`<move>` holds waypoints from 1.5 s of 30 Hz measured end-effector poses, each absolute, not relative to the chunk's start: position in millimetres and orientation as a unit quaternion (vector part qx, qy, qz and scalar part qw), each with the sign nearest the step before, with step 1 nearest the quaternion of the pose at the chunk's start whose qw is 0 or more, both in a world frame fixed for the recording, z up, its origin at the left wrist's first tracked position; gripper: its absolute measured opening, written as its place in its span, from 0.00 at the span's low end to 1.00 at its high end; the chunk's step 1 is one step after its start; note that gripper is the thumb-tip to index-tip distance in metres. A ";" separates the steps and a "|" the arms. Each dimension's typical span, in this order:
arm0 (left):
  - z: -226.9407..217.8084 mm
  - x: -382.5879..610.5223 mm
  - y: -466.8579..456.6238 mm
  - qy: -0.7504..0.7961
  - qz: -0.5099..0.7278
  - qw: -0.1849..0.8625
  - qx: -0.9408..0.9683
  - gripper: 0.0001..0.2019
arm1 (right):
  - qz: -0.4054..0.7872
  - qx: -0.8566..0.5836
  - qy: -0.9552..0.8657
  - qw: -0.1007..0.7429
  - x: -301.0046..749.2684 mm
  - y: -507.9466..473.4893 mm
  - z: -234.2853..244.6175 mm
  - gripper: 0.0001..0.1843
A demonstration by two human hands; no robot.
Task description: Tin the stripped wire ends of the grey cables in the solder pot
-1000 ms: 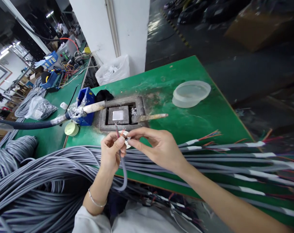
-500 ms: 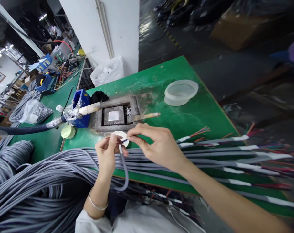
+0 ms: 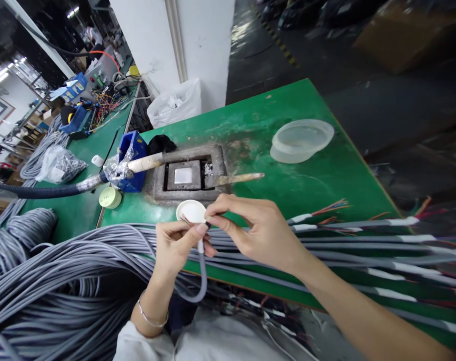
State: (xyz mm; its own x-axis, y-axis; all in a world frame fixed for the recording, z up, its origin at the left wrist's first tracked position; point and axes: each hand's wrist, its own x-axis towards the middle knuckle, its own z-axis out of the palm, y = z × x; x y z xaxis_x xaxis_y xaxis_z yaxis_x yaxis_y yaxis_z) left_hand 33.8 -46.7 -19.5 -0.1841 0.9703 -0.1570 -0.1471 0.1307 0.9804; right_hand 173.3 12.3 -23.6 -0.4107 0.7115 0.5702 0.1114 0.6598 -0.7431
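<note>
My left hand (image 3: 177,245) is closed on the thin wires at the end of a grey cable (image 3: 203,276), which loops down below it with a white sleeve near its top. Fine wire ends (image 3: 185,219) stick out on the far side of that hand. My right hand (image 3: 250,223) pinches a dark wire close to the left thumb, and the two hands nearly touch. Just behind them stands a round white dish (image 3: 191,211). A bundle of grey cables (image 3: 119,238) runs under both hands, with white sleeves and coloured wires at the right.
A solder pot (image 3: 183,175) is set in the green table (image 3: 246,118), with a scraper (image 3: 239,178) across its edge. Left of it are a hose nozzle (image 3: 145,163), a blue bin (image 3: 136,180) and a pale green tub (image 3: 110,198). Clear plastic lids (image 3: 301,140) lie at right.
The view has shifted slightly. My left thumb has moved toward the right fingertips, and fine wire ends now show over the dish. The dark wire between the hands shows less.
</note>
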 end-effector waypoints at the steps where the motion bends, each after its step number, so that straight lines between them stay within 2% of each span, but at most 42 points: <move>1: -19.9 33.8 -46.9 0.543 0.542 0.519 0.377 0.14 | 0.316 -0.265 -0.779 0.472 173.5 12.2 -23.3 0.07; 27: -25.5 35.6 -47.8 0.525 0.567 0.509 0.379 0.13 | 0.328 -0.264 -0.779 0.464 172.2 12.7 -27.2 0.06; 32: -30.0 38.7 -48.7 0.519 0.602 0.479 0.372 0.12 | 0.383 -0.271 -0.750 0.465 170.9 11.6 -26.4 0.04; 38: -30.2 43.3 -51.3 0.531 0.649 0.410 0.358 0.15 | 0.523 -0.324 -0.594 0.518 169.9 15.1 -24.3 0.06; 45: -29.7 44.6 -53.8 0.541 0.656 0.371 0.373 0.15 | 0.504 -0.309 -0.651 0.476 167.2 12.6 -23.6 0.07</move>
State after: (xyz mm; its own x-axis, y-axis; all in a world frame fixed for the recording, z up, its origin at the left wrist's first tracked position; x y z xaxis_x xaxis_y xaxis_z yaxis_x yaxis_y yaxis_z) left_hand 44.6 -53.8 -29.7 -0.4461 0.8906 0.0889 -0.0834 -0.1403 0.9866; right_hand 167.2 12.6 -23.6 -0.3549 0.8827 0.3080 -0.0774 0.3006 -0.9506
